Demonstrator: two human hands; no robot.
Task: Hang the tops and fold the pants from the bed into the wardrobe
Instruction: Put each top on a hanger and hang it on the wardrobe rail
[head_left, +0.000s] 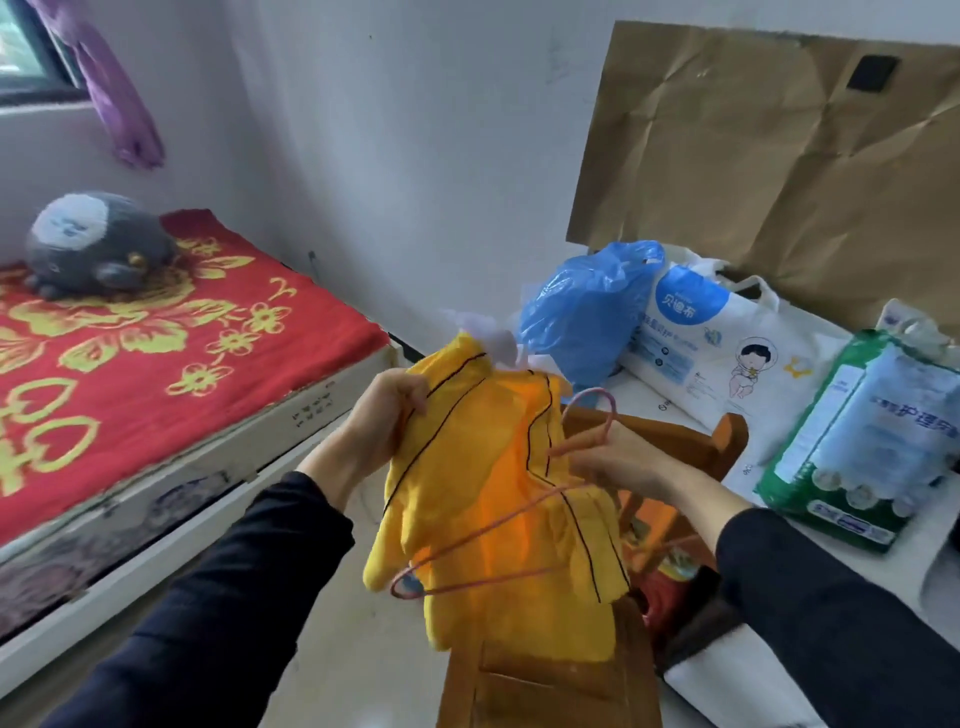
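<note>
A small yellow top (498, 525) with thin dark piping hangs in the air in front of me, over a wooden chair. My left hand (387, 415) grips its upper left edge near the collar. My right hand (618, 454) holds a pink wire hanger (483, 530) just below its hook. The hanger's frame lies across the front of the top, slanting down to the left. The bed (156, 364) with a red and yellow flowered cover is at the left. The wardrobe is out of view.
A grey plush toy (98, 247) sits at the head of the bed. A wooden chair (685, 447) stands below the top. On a white surface at the right lie a blue plastic bag (587, 306), a white nappy pack (717, 343) and a green pack (872, 441). Brown cardboard (779, 171) leans on the wall.
</note>
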